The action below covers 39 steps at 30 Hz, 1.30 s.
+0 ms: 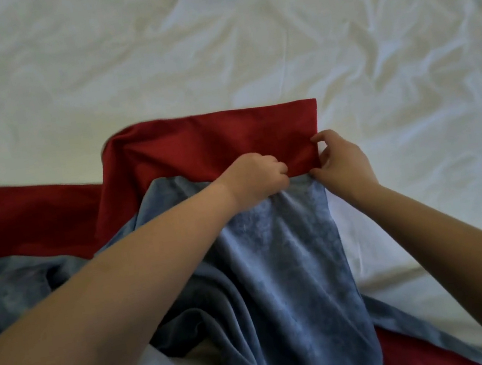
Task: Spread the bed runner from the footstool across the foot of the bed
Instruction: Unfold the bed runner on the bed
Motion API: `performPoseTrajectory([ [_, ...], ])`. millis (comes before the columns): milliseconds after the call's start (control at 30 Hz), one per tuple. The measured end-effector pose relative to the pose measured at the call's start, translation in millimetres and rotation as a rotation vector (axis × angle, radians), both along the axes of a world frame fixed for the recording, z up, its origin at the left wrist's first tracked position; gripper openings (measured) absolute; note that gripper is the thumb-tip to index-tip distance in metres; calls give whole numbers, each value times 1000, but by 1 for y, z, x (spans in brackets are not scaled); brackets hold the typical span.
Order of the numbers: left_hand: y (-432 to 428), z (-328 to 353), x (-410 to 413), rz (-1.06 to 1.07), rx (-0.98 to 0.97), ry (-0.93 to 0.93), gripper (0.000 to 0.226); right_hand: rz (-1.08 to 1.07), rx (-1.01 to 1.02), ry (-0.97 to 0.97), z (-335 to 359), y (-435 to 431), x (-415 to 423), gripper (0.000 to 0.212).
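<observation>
The bed runner (212, 146) is a long cloth, red on one side and blue-grey velvet (285, 254) on the other. It lies bunched and partly folded on the white bed sheet (211, 45). My left hand (256, 178) is closed on the cloth where the red fold meets the blue-grey side. My right hand (340, 160) pinches the right edge of the red fold between thumb and fingers. More of the red side trails off to the left, and a strip runs toward the lower right corner. No footstool shows.
The wrinkled white sheet covers the whole bed behind and to the right of the runner. A rounded edge of the mattress (436, 265) shows at the lower right.
</observation>
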<state>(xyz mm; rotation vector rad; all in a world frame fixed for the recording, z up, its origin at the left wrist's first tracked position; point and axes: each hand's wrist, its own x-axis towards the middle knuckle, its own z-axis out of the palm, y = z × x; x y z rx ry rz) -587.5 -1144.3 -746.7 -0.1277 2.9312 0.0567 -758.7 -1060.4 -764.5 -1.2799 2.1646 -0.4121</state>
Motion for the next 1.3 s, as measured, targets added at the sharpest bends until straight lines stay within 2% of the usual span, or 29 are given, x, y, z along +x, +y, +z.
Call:
performPoseTrajectory([
  [167, -13, -1, 7, -36, -121, 42, 21, 10, -71, -30, 3, -8, 13, 45],
  [267, -30, 0, 17, 34, -170, 87, 16, 22, -62, -89, 7, -10, 24, 56],
  [333, -44, 3, 28, 100, -204, 85, 12, 111, -6, -106, 9, -7, 34, 65],
  [400, -59, 6, 39, 222, -210, 75, 10, 249, 43, -93, 9, -5, 45, 65],
  [500, -83, 8, 58, 443, -169, -3, 13, 389, 45, 8, 8, -15, 53, 38],
  [633, -111, 16, 84, 567, -230, -75, 16, 325, 3, 140, 15, -67, 50, 23],
  [800, -149, 35, 108, 798, -380, -79, 16, 371, -167, 356, 32, -140, 69, 24],
  [900, -158, 42, 114, 946, -378, -77, 19, 405, -180, 388, 36, -153, 85, 34],
  [1000, -144, 47, 112, 866, -367, 16, 22, 376, -249, 350, 35, -132, 88, 43],
  [1133, -81, 46, 102, 507, -143, 255, 29, 367, -377, 340, 27, -61, 70, 42],
  [1233, -4, 35, 96, 340, 47, 279, 19, 473, -368, 313, 16, 9, 51, 19],
  [1300, 50, 27, 93, 271, 178, 239, 14, 557, -302, 223, 13, 55, 42, 25],
])
